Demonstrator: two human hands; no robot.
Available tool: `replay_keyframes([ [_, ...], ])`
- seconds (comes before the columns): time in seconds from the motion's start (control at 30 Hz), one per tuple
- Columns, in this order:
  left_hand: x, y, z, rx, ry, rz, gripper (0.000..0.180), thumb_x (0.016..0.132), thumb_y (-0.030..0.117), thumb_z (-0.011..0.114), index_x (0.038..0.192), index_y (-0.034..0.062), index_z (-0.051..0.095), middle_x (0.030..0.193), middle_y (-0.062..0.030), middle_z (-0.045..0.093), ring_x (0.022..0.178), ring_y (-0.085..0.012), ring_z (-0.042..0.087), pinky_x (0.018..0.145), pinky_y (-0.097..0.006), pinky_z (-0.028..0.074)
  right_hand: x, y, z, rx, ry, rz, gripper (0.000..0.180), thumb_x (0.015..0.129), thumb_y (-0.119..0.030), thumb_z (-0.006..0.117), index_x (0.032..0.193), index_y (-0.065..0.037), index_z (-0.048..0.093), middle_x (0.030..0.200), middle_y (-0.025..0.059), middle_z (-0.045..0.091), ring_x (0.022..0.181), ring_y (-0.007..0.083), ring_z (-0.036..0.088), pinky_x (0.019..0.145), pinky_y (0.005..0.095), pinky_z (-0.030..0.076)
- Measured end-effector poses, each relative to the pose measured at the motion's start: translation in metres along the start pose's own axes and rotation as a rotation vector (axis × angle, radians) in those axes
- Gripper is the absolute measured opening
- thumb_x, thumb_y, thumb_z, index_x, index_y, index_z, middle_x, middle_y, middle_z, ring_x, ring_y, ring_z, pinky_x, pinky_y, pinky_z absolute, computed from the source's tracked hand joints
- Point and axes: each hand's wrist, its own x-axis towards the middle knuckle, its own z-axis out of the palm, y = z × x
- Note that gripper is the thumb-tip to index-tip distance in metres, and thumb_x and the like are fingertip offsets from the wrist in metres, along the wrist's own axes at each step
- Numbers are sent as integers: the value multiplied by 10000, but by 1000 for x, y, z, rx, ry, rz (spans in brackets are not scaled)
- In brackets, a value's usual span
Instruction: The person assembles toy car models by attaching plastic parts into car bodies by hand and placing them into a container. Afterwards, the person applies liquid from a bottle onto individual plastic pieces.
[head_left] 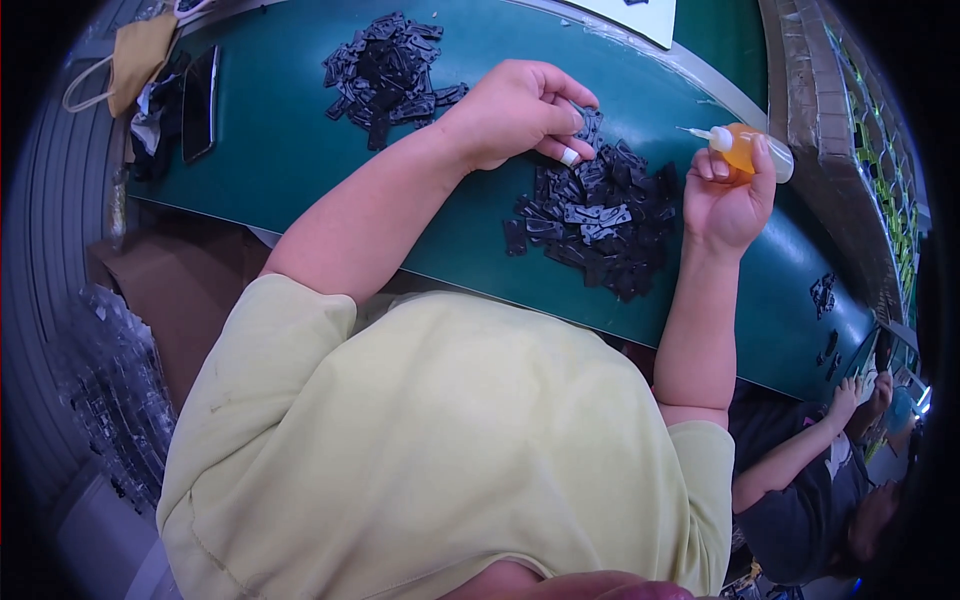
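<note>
Orange glue bottle (contents unseen) clasped in right hand; left hand pinches black plastic pieces

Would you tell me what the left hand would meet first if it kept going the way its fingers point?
Probably the near pile of black parts: the left hand already has its fingertips at that pile's upper edge, pointing toward it. Depth is unclear.

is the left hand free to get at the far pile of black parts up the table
Probably yes: the left hand only pinches a small black piece at the near pile, and bare green table separates it from the far pile.
</note>
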Motion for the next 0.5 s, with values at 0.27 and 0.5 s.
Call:
replay_keyframes([
  [0.27,4,1,-6,-191,15,-59,304,848,-28,604,1136,-94,533,860,-118,637,784,-252,704,648,-292,595,-1,4,-1,15,61,72,159,914,-218,591,961,-71,554,814,52,598,574,90,495,512,235,395],
  [0.5,40,53,-43,106,413,182,301,790,-50,593,1089,-77,565,796,-138,660,651,-166,669,556,-262,545,0,6,-3,-13,93,128,153,930,-217,567,960,-71,531,783,44,583,562,74,480,502,216,390],
])
